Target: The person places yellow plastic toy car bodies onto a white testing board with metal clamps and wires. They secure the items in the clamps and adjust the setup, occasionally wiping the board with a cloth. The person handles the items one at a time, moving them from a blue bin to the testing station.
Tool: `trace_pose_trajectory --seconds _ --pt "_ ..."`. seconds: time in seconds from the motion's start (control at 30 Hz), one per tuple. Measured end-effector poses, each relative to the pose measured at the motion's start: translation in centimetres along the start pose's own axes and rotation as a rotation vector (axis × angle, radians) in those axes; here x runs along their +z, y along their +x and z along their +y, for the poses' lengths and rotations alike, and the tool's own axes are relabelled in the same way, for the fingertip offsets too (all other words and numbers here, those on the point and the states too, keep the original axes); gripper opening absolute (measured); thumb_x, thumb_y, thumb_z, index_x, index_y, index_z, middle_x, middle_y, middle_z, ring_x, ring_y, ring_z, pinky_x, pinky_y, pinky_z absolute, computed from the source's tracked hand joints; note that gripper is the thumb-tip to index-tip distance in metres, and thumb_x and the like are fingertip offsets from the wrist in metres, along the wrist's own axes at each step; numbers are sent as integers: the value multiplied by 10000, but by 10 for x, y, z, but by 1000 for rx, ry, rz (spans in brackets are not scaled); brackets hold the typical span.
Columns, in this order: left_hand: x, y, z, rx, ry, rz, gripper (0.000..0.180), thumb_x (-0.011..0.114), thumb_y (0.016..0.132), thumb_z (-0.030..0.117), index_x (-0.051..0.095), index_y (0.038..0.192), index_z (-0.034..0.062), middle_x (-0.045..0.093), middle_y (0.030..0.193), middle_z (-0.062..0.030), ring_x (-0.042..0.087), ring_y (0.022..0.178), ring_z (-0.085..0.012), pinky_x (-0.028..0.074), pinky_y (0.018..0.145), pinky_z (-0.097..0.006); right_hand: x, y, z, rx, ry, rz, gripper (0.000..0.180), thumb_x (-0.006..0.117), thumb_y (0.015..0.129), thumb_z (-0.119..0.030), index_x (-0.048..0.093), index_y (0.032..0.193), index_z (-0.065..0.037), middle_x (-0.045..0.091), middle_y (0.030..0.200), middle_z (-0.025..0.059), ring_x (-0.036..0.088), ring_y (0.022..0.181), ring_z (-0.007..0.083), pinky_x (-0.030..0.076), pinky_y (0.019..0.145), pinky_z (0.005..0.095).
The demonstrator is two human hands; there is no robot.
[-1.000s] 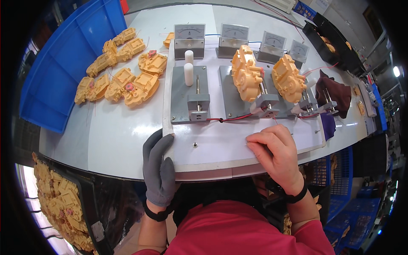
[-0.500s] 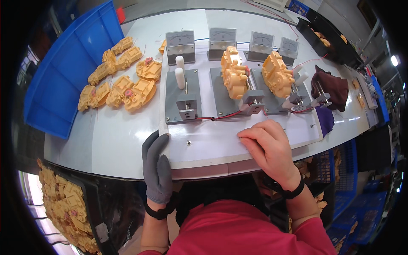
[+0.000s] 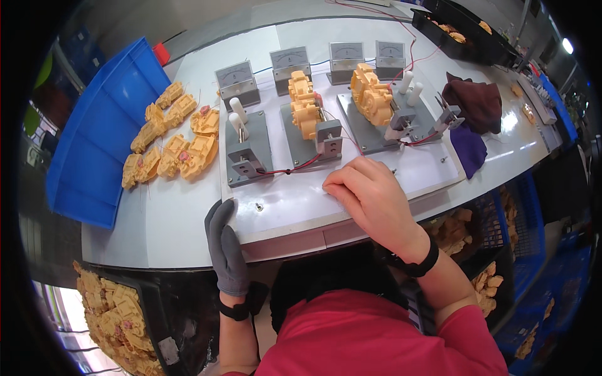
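My left hand (image 3: 227,254), in a grey glove, lies along the left front corner of a white board (image 3: 295,210), fingers stretched out against its edge. A small metal toggle switch (image 3: 259,207) stands near it on the board. My bare right hand (image 3: 376,197) rests on the board's front part, fingers bent and thumb close to the index finger; nothing shows between them. Beyond it, one yellow plastic gear housing (image 3: 305,106) sits upright on a grey test fixture (image 3: 329,138). Another yellow gear housing (image 3: 371,94) stands on the fixture to its right. The left fixture (image 3: 251,150) holds only white pegs.
Several analog meters (image 3: 290,62) line the board's back. Yellow housings with wires (image 3: 188,153) lie at left beside a blue bin (image 3: 94,144). Brown cloth (image 3: 473,103) and purple cloth (image 3: 467,150) lie right. A black tray (image 3: 464,34) stands far right; a crate of yellow parts (image 3: 116,319) is below left.
The whole view has shifted and tilted, so the board and fixtures appear turned and farther left. Both hands keep about the same places on the board.
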State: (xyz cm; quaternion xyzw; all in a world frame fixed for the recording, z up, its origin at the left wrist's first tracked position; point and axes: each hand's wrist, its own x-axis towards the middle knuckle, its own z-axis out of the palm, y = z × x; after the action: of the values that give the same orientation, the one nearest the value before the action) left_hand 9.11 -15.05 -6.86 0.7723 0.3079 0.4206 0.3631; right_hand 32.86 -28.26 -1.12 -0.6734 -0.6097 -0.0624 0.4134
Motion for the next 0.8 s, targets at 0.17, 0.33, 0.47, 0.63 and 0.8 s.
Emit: trace_pose_trajectory --seconds 0.17,0.33,0.47,0.63,0.8 --pt "-4 1 -2 -29 -19 -46 430 425 1020 231 526 1341 -37 533 1364 -173 481 1302 -290 337 1121 -397 0 -1 6 -30 34 39 77 704 875 -137 657 900 -81 608 853 60 597 795 279 467 745 390" --pt "-31 23 31 -76 -3 -28 459 561 960 78 476 1403 -2 519 1389 -142 510 1273 -244 392 1088 -381 -7 -4 2 90 353 54 132 703 885 -114 636 982 -55 611 893 78 620 822 251 489 754 378" --pt "-47 65 91 127 164 -163 455 610 940 106 520 1378 24 540 1371 -133 520 1267 -249 402 1077 -391 -15 -3 2 125 470 133 235 696 901 -107 596 1104 -44 596 951 98 622 873 231 501 796 357" --pt "-27 115 154 417 492 -441 512 686 884 153 548 1369 66 565 1311 -183 539 1240 -328 420 1057 -387 -15 4 -1 104 462 163 411 701 897 -114 526 1264 -51 584 1062 128 606 971 248 505 824 350" --pt "4 151 173 455 719 -651 637 723 846 144 490 1439 134 517 1381 -158 527 1264 -325 411 1077 -362 -12 9 -3 70 528 151 462 693 901 -115 507 1318 -50 583 1105 148 598 997 273 509 863 366"
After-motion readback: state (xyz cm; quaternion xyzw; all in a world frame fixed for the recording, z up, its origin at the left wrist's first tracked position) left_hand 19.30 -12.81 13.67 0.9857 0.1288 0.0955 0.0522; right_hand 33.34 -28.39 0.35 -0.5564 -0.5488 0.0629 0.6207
